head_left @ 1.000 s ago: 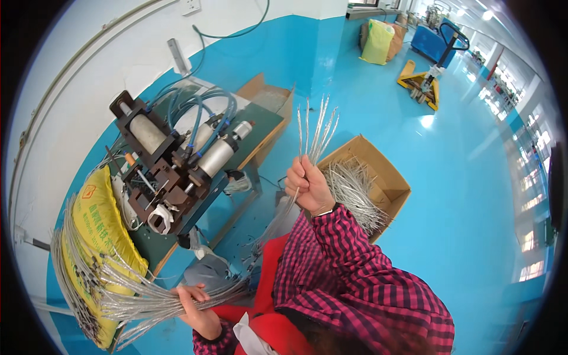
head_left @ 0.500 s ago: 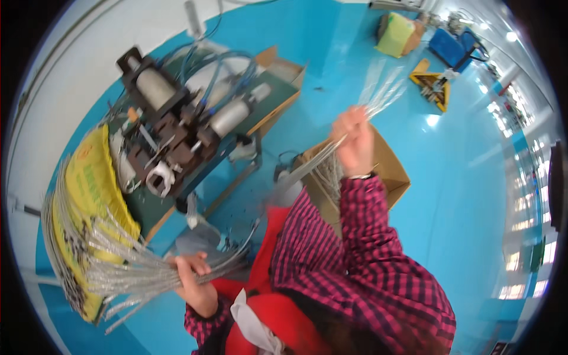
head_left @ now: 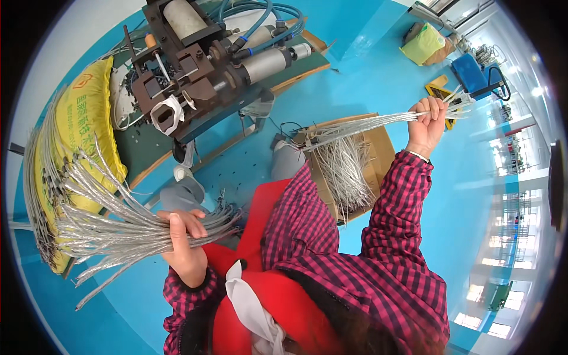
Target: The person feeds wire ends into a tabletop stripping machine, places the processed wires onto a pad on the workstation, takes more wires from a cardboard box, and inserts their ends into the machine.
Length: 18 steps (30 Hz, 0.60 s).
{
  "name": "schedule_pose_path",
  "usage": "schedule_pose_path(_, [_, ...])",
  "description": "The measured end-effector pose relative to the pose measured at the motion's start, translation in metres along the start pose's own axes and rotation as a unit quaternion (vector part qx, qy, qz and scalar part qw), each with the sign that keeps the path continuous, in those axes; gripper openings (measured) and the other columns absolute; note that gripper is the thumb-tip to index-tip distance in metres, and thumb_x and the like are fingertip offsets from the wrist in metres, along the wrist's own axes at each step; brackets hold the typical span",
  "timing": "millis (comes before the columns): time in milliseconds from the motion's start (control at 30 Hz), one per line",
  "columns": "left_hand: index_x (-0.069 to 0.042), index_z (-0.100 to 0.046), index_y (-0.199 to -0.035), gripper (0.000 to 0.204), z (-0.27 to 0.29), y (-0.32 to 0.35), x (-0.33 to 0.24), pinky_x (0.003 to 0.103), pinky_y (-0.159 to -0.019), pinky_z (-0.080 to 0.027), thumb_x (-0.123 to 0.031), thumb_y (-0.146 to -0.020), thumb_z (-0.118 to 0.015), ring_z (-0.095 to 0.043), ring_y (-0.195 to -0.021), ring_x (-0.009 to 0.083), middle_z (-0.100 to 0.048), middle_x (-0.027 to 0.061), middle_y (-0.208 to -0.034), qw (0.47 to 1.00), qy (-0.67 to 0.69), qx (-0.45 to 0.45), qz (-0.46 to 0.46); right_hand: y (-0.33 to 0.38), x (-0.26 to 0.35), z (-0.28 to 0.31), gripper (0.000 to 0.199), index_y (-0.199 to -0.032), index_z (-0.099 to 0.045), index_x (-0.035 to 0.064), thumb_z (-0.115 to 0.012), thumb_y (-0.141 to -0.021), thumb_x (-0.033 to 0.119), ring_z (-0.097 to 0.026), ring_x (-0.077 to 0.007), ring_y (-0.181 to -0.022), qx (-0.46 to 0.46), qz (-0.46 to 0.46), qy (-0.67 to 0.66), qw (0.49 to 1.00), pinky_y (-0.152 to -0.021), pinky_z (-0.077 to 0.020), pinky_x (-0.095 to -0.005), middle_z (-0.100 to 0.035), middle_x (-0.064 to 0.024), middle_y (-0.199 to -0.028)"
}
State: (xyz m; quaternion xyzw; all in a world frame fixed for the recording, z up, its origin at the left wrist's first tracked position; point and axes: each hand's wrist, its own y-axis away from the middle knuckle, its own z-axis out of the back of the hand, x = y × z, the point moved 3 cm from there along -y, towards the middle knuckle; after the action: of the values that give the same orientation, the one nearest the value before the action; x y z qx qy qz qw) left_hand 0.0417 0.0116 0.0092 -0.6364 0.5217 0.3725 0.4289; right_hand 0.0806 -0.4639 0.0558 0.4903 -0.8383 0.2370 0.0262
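A thick bundle of silvery cables point(head_left: 118, 234) lies in my left hand point(head_left: 184, 236), whose fingers wrap round it. Its ends fan out to the left, and the shorter ends show over my lap. Raised at the right, my right hand point(head_left: 427, 125) is closed round a thinner bundle of silvery cables point(head_left: 361, 125). That bundle stretches leftward over an open cardboard box point(head_left: 383, 155). Inside the box lies a tangled heap of similar cables point(head_left: 344, 174).
On a green-topped bench point(head_left: 139, 149) stands a dark metal press machine point(head_left: 198, 77) with cylinders and blue hoses point(head_left: 260, 23). A yellow woven sack point(head_left: 89, 118) with more cables over it lies at left. A blue-and-yellow pallet jack point(head_left: 470, 74) stands far right.
My right hand has moved to the right and away from the box, drawing its bundle along. My left hand still holds the thick bundle. The view has shifted, showing more of the box's contents.
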Motion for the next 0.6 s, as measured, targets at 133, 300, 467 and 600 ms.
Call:
schedule_pose_path(133, [-0.006,-0.042,-0.084,0.015,-0.003,0.001,0.002,0.036,-0.074,-0.04,-0.014,-0.097,-0.04,-0.043,-0.058,0.0127,-0.041,0.0024,-0.061,1.0,0.008,0.015,0.005,0.002,0.0,-0.005,0.033,-0.075,-0.046,0.0083,-0.04,-0.098,0.031,-0.023,-0.0093,-0.045,0.012,-0.011,-0.01,1.0,-0.042,-0.0211,-0.0244,-0.032,0.0026,-0.055])
schedule_pose_path(300, [-0.006,-0.041,-0.084,0.013,-0.005,0.003,0.002,0.036,-0.073,-0.041,-0.012,-0.096,-0.041,-0.043,-0.057,0.0131,-0.041,0.0027,-0.06,1.0,-0.001,0.019,0.009,0.003,-0.02,-0.02,0.032,-0.075,-0.046,0.0086,-0.041,-0.098,0.03,-0.023,-0.0089,-0.045,0.028,-0.041,-0.036,0.998,-0.042,-0.0209,-0.0243,-0.033,0.0029,-0.055])
schedule_pose_path(467, [-0.002,-0.044,-0.088,0.01,-0.009,0.003,0.003,0.034,-0.069,-0.042,-0.01,-0.095,-0.042,-0.044,-0.054,0.013,-0.043,0.0032,-0.061,1.0,0.0,0.005,0.026,0.006,-0.055,-0.054,0.032,-0.075,-0.045,0.0089,-0.04,-0.099,0.03,-0.023,-0.0088,-0.047,0.054,-0.075,-0.041,0.995,-0.044,-0.0217,-0.0239,-0.034,0.0026,-0.057])
schedule_pose_path(600, [-0.001,-0.049,-0.091,0.007,-0.013,0.002,0.002,0.032,-0.067,-0.044,-0.007,-0.093,-0.045,-0.046,-0.055,0.0118,-0.046,0.003,-0.063,0.998,-0.024,0.025,0.056,0.014,-0.098,-0.085,0.033,-0.077,-0.043,0.0096,-0.036,-0.1,0.032,-0.024,-0.0087,-0.048,0.104,-0.124,-0.028,0.986,-0.046,-0.0228,-0.0236,-0.033,0.0026,-0.057])
